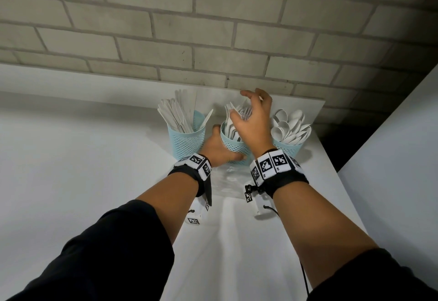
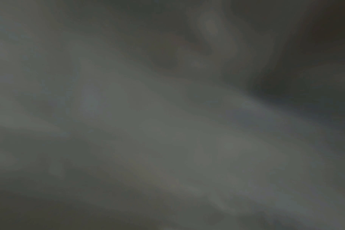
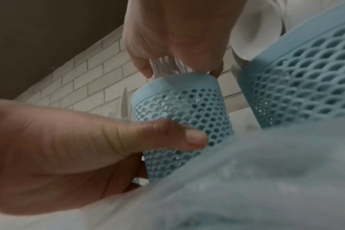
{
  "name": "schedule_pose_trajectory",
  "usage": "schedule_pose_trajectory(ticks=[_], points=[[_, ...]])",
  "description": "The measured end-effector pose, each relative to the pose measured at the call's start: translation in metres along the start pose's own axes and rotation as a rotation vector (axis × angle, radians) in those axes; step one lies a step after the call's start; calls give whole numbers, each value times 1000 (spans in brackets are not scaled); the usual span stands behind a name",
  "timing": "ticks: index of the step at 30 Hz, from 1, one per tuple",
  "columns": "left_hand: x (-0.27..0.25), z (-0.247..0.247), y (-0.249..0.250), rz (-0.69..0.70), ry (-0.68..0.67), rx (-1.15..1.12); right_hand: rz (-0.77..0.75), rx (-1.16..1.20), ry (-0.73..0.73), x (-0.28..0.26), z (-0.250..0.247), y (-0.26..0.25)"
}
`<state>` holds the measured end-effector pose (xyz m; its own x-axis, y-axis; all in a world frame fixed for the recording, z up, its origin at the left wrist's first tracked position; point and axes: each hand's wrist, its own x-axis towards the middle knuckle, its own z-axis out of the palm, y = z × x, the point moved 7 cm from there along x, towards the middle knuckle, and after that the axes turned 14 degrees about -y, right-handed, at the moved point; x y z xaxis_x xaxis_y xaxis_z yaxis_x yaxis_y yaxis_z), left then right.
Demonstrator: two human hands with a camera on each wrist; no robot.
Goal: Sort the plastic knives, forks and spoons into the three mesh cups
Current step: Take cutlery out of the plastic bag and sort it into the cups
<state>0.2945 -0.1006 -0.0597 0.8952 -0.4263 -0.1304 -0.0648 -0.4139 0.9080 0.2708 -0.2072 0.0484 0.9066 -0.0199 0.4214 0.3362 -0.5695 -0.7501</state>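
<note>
Three light-blue mesh cups stand in a row at the back of the white table (image 1: 94, 158). The left cup (image 1: 187, 141) holds white knives (image 1: 176, 115), the middle cup (image 1: 234, 150) forks (image 1: 230, 111), and the right cup (image 1: 288, 149) spoons (image 1: 289, 125). My left hand (image 1: 215, 149) grips the middle cup low on its side, thumb (image 3: 167, 135) pressed on the mesh (image 3: 179, 109). My right hand (image 1: 246, 111) is over that cup, fingers curled round the fork heads (image 3: 167, 66). The left wrist view is dark and blurred.
A brick wall (image 1: 213, 40) runs right behind the cups. Crumpled clear plastic wrap (image 1: 227, 179) lies on the table just in front of the middle cup, between my wrists. The table's right edge (image 1: 331, 170) drops off beside the spoon cup (image 3: 305, 74).
</note>
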Motion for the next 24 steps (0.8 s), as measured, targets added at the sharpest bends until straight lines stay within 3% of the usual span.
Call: schedule_pose_trajectory(ticks=[3,7,10,12,14,19,22,24], points=[[4,0,-3,4,-9,-8,71,-77,-13,0,3,5],[16,2,-13,7,-12,-36,221,-147,-286,15,18,8],[28,5,-26,18,-24,-43,157,-232,-485,22,25,-1],[24,3,-19,26,-13,-29,152,-351,-535,26,22,0],[21,2,-16,22,-16,-17,169,-511,-465,26,14,3],[12,1,-8,16,-18,-28,45,-377,-372,15,19,-10],[10,0,-7,12,-15,-11,-6,-229,-89,19,-5,-18],[10,-1,-7,17,-6,-9,-15,-203,-21,20,-13,-21]])
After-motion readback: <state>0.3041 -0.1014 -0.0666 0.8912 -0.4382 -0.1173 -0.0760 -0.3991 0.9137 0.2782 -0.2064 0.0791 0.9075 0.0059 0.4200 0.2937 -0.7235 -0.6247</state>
